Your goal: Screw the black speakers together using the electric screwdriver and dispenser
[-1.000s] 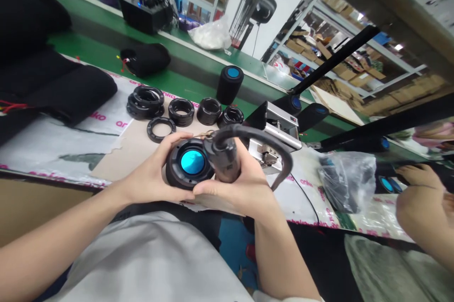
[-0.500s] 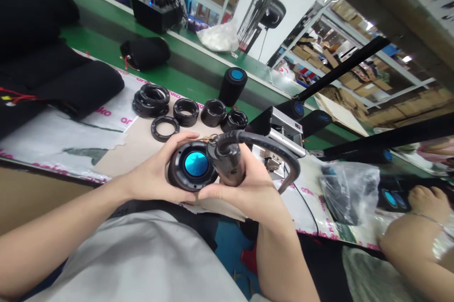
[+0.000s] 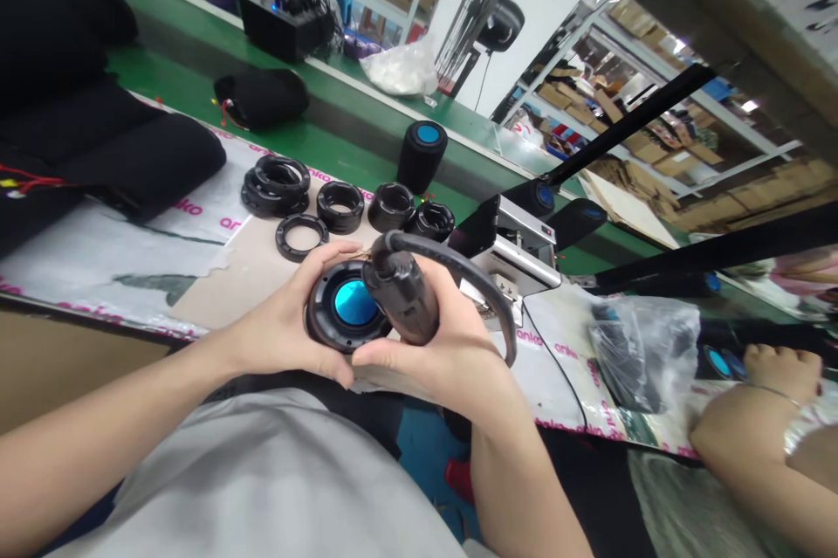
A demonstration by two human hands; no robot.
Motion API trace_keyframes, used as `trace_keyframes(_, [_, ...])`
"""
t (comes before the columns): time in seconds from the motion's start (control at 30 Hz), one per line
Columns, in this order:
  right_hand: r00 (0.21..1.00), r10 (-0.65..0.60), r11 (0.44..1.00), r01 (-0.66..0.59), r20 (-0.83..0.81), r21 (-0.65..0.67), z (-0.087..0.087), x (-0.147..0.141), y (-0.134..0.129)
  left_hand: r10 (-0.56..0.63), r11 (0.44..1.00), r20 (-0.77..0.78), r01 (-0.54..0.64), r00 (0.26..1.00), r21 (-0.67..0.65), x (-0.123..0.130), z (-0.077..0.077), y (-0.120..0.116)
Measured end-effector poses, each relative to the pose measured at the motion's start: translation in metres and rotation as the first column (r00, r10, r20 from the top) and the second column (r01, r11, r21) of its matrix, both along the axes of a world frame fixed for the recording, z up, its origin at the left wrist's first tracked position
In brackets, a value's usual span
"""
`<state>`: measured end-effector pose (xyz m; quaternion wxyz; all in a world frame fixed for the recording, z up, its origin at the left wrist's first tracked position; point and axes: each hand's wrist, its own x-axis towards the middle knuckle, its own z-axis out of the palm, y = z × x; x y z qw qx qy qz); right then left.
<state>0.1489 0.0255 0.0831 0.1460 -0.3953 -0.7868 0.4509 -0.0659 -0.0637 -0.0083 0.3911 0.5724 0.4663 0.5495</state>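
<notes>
A round black speaker [image 3: 354, 302] with a shiny blue disc in its end faces up at me. My left hand [image 3: 291, 313] is wrapped round its left side, thumb in front and fingers behind. In my right hand [image 3: 451, 348] is a dark electric screwdriver [image 3: 402, 296] with a thick black cable [image 3: 488, 274] looping off it to the right. Its tip is hidden, so I cannot tell whether it touches the speaker's rim. My two thumbs are close together in front of the speaker. Just behind lies a loose black ring [image 3: 302, 237].
Several stacked black rings [image 3: 340, 206] stand behind my hands. Beyond them is an upright black speaker [image 3: 422, 155]. A silver-and-black machine [image 3: 520, 244] stands to the right, near a clear plastic bag [image 3: 645, 348] and another person's hand [image 3: 782, 370]. Black fabric-covered pieces [image 3: 150, 156] lie left.
The screwdriver and my right hand have shifted slightly left, over the speaker's right edge. My left thumb has lifted a little away from the speaker. The other person's hand has moved slightly left.
</notes>
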Motion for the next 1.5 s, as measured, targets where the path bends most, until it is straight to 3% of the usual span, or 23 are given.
trace_keyframes(0.23, [0.996,0.041,0.999,-0.043,-0.079,-0.025,-0.001,0.0,-0.008,0.01,0.998,-0.025,-0.008,1.0,0.06,0.002,-0.008,-0.001])
trace_keyframes(0.33, [0.988,-0.009,0.995,-0.006,-0.154,-0.097,-0.006,0.001,-0.007,0.06,0.994,0.022,-0.062,0.998,0.091,0.004,-0.008,-0.002])
trace_keyframes(0.4, [0.981,-0.035,0.99,0.007,-0.19,-0.143,-0.005,0.005,-0.005,0.102,0.994,0.007,-0.102,0.995,0.037,0.007,-0.003,-0.003])
trace_keyframes(0.47, [0.949,-0.142,0.978,0.091,-0.28,-0.188,-0.001,0.015,-0.001,0.137,0.99,-0.062,-0.138,0.989,-0.011,0.009,0.002,-0.005])
trace_keyframes(0.53, [0.818,-0.315,0.949,0.258,-0.482,-0.182,0.006,0.033,0.007,0.151,0.988,-0.127,-0.153,0.98,-0.004,0.01,0.007,-0.008])
trace_keyframes(0.6, [0.575,-0.421,0.877,0.456,-0.702,-0.152,0.012,0.057,0.016,0.165,0.986,-0.148,-0.162,0.975,0.033,0.01,0.009,-0.01])
trace_keyframes(0.7, [0.27,-0.419,0.73,0.667,-0.867,-0.146,0.021,0.091,0.025,0.22,0.975,-0.187,-0.215,0.957,0.047,0.009,0.008,-0.007])
trace_keyframes(0.77, [0.207,-0.376,0.671,0.733,-0.904,-0.111,0.025,0.104,0.029,0.215,0.976,-0.245,-0.217,0.945,0.019,0.01,0.007,0.001])
trace_keyframes(0.83, [0.232,-0.346,0.658,0.751,-0.909,-0.058,0.028,0.106,0.033,0.159,0.986,-0.29,-0.168,0.944,-0.007,0.017,0.006,0.013])
trace_keyframes(1.0, [0.413,-0.364,0.745,0.667,-0.835,0.005,0.03,0.086,0.058,0.037,0.999,-0.249,-0.039,0.968,-0.002,0.054,0.011,0.048])
trace_keyframes(1.13, [0.513,-0.404,0.802,0.597,-0.758,-0.023,0.019,0.077,0.087,-0.021,0.997,-0.215,0.004,0.976,-0.08,0.079,0.023,0.062])
trace_keyframes(1.23, [0.538,-0.395,0.829,0.557,-0.744,-0.038,0.009,0.077,0.098,-0.032,0.995,-0.192,0.013,0.981,-0.096,0.083,0.026,0.066])
trace_keyframes(1.37, [0.573,-0.401,0.868,0.486,-0.715,-0.097,0.004,0.074,0.093,-0.039,0.997,-0.191,0.027,0.981,-0.066,0.078,0.02,0.068])
trace_keyframes(1.43, [0.608,-0.434,0.869,0.477,-0.664,-0.131,0.006,0.073,0.086,-0.05,0.997,-0.198,0.039,0.979,-0.061,0.076,0.018,0.069])
trace_keyframes(1.5, [0.588,-0.457,0.856,0.495,-0.668,-0.15,0.009,0.073,0.08,-0.051,0.997,-0.183,0.04,0.982,-0.067,0.077,0.019,0.069])
